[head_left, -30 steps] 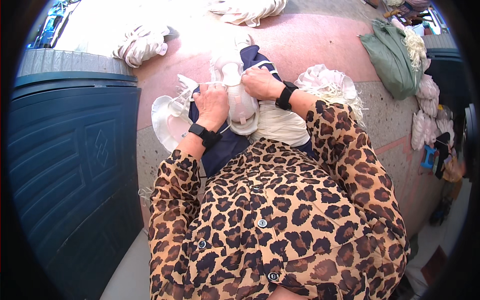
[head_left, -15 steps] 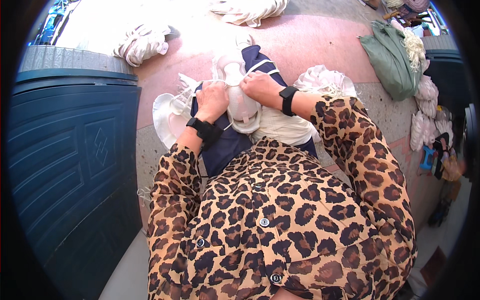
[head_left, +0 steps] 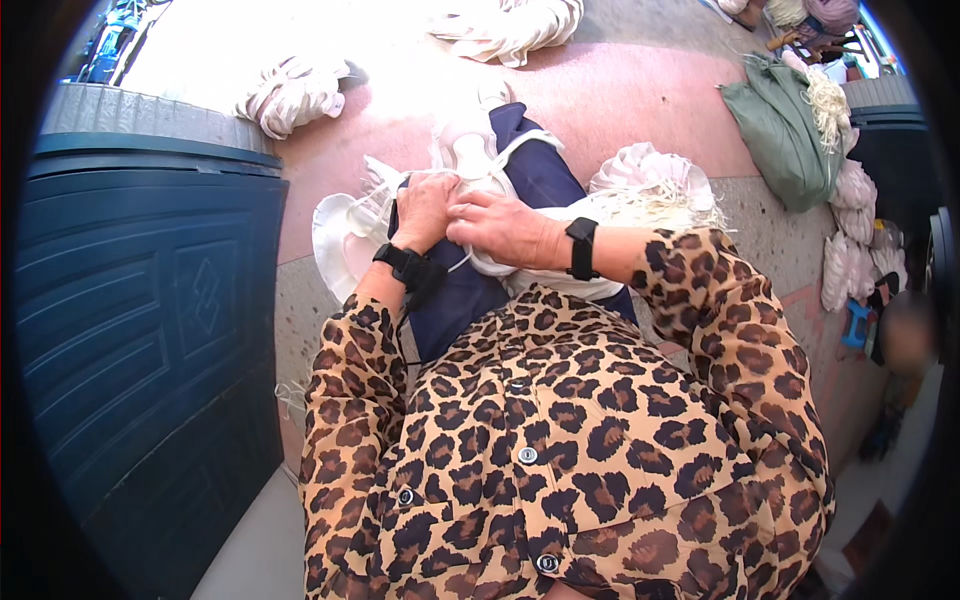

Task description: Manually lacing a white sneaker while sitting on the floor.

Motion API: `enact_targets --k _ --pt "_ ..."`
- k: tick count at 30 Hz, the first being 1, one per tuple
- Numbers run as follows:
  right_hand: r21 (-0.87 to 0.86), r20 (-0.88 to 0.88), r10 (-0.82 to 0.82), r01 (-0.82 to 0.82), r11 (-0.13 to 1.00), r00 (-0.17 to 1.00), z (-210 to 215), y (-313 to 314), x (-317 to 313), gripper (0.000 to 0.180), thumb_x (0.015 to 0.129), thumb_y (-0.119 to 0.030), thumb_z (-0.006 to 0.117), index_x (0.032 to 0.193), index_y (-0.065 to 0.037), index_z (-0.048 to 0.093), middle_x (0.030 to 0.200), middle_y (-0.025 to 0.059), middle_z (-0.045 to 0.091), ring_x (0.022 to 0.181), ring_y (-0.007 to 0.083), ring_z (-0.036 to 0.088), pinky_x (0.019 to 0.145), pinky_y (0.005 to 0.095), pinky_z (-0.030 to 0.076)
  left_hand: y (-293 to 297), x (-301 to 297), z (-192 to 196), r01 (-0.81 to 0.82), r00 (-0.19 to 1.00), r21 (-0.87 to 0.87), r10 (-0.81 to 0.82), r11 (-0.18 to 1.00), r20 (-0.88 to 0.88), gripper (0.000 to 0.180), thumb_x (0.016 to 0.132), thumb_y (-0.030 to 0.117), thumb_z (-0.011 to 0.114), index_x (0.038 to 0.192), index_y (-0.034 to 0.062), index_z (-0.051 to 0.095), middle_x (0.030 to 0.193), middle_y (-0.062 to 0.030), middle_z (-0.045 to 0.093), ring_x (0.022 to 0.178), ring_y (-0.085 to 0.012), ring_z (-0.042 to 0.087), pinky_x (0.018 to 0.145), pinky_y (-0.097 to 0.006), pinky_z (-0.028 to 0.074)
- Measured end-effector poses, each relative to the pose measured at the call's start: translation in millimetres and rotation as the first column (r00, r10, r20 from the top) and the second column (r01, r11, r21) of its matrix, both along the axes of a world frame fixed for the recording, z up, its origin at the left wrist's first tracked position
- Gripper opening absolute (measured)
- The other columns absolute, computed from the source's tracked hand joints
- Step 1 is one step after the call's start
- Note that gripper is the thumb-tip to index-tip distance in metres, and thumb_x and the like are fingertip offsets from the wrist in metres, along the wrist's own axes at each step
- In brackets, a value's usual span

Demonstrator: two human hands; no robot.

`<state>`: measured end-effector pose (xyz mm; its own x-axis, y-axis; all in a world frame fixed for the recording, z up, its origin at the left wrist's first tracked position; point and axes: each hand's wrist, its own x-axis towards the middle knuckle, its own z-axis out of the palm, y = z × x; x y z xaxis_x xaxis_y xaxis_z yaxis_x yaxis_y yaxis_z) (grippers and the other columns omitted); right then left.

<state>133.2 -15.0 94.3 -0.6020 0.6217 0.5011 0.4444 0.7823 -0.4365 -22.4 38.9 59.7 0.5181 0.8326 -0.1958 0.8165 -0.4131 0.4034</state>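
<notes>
While the person looks down from the head view, the left hand (head_left: 425, 205) and right hand (head_left: 500, 228) sit at frame centre, fingers curled and closed on a white bundle of fibre (head_left: 470, 160) lying over dark blue cloth (head_left: 540, 175). A dark blue bin (head_left: 130, 330) fills the left side, and a green sack (head_left: 775, 125) lies at upper right.

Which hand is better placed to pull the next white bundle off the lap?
Probably right. The right hand lies flat across the white bundle on the lap; the left hand is curled at its left edge.

Dark blue bin (head_left: 150, 330), green sack (head_left: 785, 125), pale fibre bundles (head_left: 290, 95), pink floor (head_left: 620, 100)
</notes>
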Motion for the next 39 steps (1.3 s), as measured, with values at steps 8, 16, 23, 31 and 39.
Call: enact_targets --k 8,16,23,31,39 --pt "-0.464 0.256 -0.359 0.440 0.769 0.898 -36 23 12 0.021 0.079 -0.021 0.054 0.082 -0.001 0.056 0.075 0.0180 0.058 0.076 0.0336 0.057 0.065 0.0400 0.043 5 2 -2 -0.036 0.996 0.010 0.035 0.999 0.081 0.022 0.080 0.022 0.051 0.093 0.0105 0.064 0.095 -0.0077 0.062 0.095 -0.0279 0.053 0.080 -0.041 0.042" --pt "0.047 0.491 -0.347 0.374 0.926 0.799 -52 37 -8 0.013 0.068 -0.013 0.051 0.064 -0.008 0.061 0.062 0.0086 0.060 0.063 0.0206 0.060 0.066 0.0364 0.039 -1 7 2 -0.099 0.993 0.019 0.097 0.995 0.070 0.019 0.078 0.022 0.051 0.086 0.0123 0.065 0.088 -0.0064 0.063 0.092 -0.0273 0.052 0.073 -0.042 0.041" --pt "-0.359 0.289 -0.220 0.319 0.877 0.932 -15 5 44 0.020 0.078 -0.021 0.048 0.068 -0.004 0.053 0.065 0.0128 0.059 0.065 0.0261 0.058 0.064 0.0391 0.037 -36 23 21 -0.057 0.942 0.366 -0.071 0.929 0.327 0.013 0.071 0.016 0.062 0.081 0.0080 0.064 0.094 -0.0058 0.060 0.092 -0.0248 0.049 0.075 -0.037 0.039" --pt "-0.915 -0.289 -0.649 -0.003 0.404 0.704 -22 19 56 0.024 0.086 -0.019 0.052 0.094 0.002 0.060 0.074 0.0023 0.056 0.069 0.0104 0.052 0.063 0.0258 0.043 -15 47 46 -0.191 0.769 -0.364 0.370 0.911 0.521 0.014 0.077 0.014 0.064 0.080 -0.0002 0.065 0.070 -0.0053 0.063 0.062 -0.0095 0.055 0.057 -0.021 0.042" --pt "-0.937 -0.319 -0.649 -0.125 0.327 0.691 -21 19 42 0.025 0.086 -0.018 0.054 0.104 -0.001 0.061 0.090 0.0009 0.060 0.083 0.0052 0.049 0.075 0.0202 0.040 -19 49 42 -0.305 0.606 -0.473 0.551 0.827 0.573 0.021 0.079 0.017 0.061 0.083 -0.0035 0.064 0.066 -0.0059 0.062 0.058 -0.0063 0.052 0.054 -0.023 0.042"
